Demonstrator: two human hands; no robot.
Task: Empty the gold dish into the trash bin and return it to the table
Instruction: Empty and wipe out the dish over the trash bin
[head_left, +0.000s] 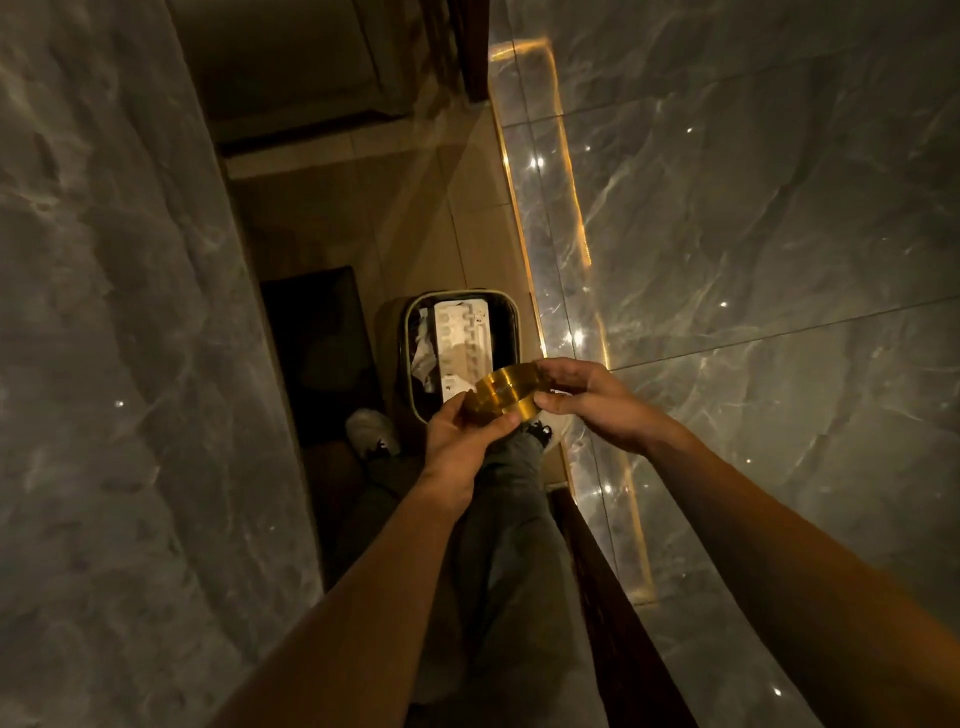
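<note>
Grey marble slabs (727, 234) are filling both sides of the view, with a glowing amber light strip (535, 208) running along the edge of the right one, and a narrow tan floor (415, 218) is showing between them. On that floor the trash bin (511, 332) is standing open, its dark liner holding pale paper or card scraps. The person is standing just short of it, grey trousers (509, 545) and a light shoe (371, 431) showing below the arms. Both hands are gripping the gold dish (501, 392), which is hanging tilted over the near rim of the bin: the left hand (462, 441) is clamping its near lower edge with fingers curled around it, and the right hand (587, 400) is pinching the far right edge. Whether anything is left inside the dish is hidden, since only its shiny outer wall is facing the camera. The step in hand is probably the tipping itself. The main risk is spilling short: the dish is sitting over the near rim rather than the middle of the opening, so contents could be landing on the floor or the shoe. The polished metal could also be slipping from a fingertip grip and dropping into the bin.
</note>
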